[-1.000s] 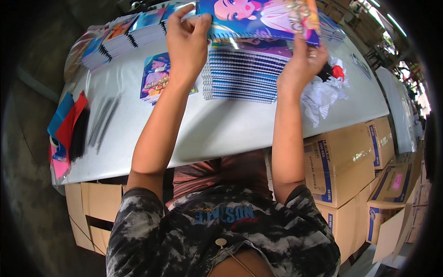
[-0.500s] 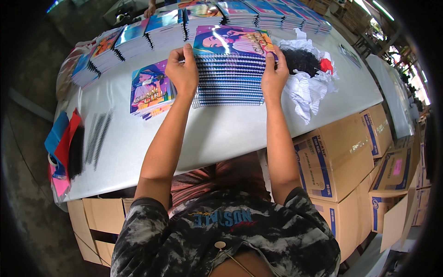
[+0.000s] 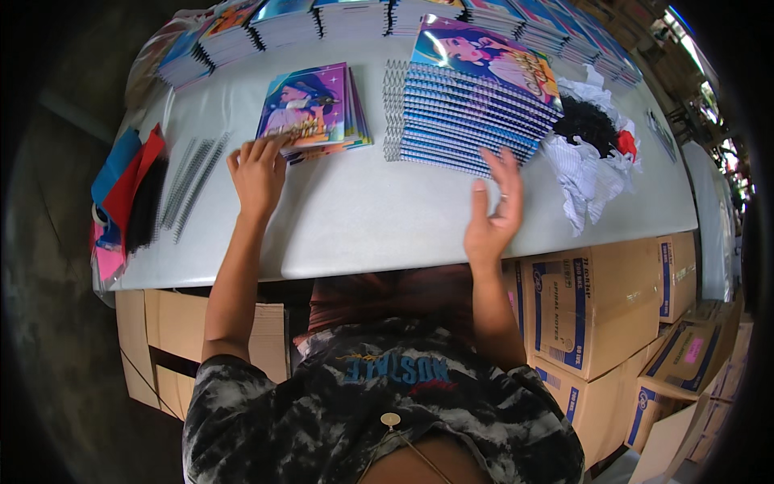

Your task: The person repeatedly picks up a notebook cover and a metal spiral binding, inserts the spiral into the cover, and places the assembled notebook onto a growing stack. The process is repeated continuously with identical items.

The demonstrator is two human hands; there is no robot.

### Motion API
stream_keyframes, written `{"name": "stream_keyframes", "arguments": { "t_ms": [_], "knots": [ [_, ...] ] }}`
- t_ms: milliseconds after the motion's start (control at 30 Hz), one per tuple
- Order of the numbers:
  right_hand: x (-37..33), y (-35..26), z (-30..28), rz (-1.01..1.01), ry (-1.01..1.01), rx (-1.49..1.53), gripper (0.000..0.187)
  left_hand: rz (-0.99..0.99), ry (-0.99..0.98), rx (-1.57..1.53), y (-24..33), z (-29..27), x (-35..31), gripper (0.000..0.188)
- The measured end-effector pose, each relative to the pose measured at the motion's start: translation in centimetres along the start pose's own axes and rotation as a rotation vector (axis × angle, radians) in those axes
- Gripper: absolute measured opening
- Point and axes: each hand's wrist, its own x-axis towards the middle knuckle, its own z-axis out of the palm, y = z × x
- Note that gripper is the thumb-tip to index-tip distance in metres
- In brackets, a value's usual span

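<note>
My left hand [image 3: 259,173] is at the lower left corner of a small pile of colourful-covered notebooks [image 3: 326,89], its loosely bent fingers touching the near edge and not closed round it. A small white and dark tool [image 3: 300,104] lies across the top cover; its kind is hard to make out. My right hand [image 3: 496,208] is open, fingers spread, just in front of a tall stack of spiral-bound notebooks [image 3: 476,121]. Nothing shows in its grasp. That stack leans in a fanned slant, with loose wire coils [image 3: 394,113] standing out along its left side.
More notebook stacks [image 3: 290,24] line the table's far side. Dark wire coils [image 3: 193,181] lie on the left, beside red and blue material [image 3: 129,181]. Crumpled white striped cloth [image 3: 576,181] with a black bundle [image 3: 588,125] lies right. Cardboard boxes [image 3: 597,306] stand below the table's right side.
Both hands have let go of the spiral-bound stack. My left hand has moved left to the small pile; my right hand has drawn back toward me. The view has shifted too.
</note>
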Motion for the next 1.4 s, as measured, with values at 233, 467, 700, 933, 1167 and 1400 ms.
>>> {"name": "stream_keyframes", "arguments": {
  "t_ms": [233,467,700,933,1167,1400],
  "knots": [
    [1.8,-5.1,4.2,-0.212,-0.372,-0.086,0.055,0.275,0.231,-0.138,1.7,-9.3,6.8,0.021],
    [0.2,-6.2,6.0,-0.07,-0.661,0.015,0.038,0.417,-0.139,-0.418,8.1,-14.1,0.5,0.043],
    [-1.9,-2.2,4.3,0.443,-0.304,0.719,0.016,-0.629,-0.233,-1.424,4.5,-6.7,-3.7,0.052],
    [-1.3,-1.8,4.5,0.423,-0.446,0.699,0.018,-0.563,-0.379,-1.253,3.5,-0.8,-7.8,0.037],
    [-1.8,1.0,3.4,0.388,-0.618,0.538,0.024,-0.445,-0.099,0.394,-11.5,-0.4,-3.6,0.032],
    [-0.8,-0.6,3.4,0.289,-0.65,0.545,0.029,-0.427,-0.123,0.351,-15.5,0.4,-4.5,0.027]
  ]
}}
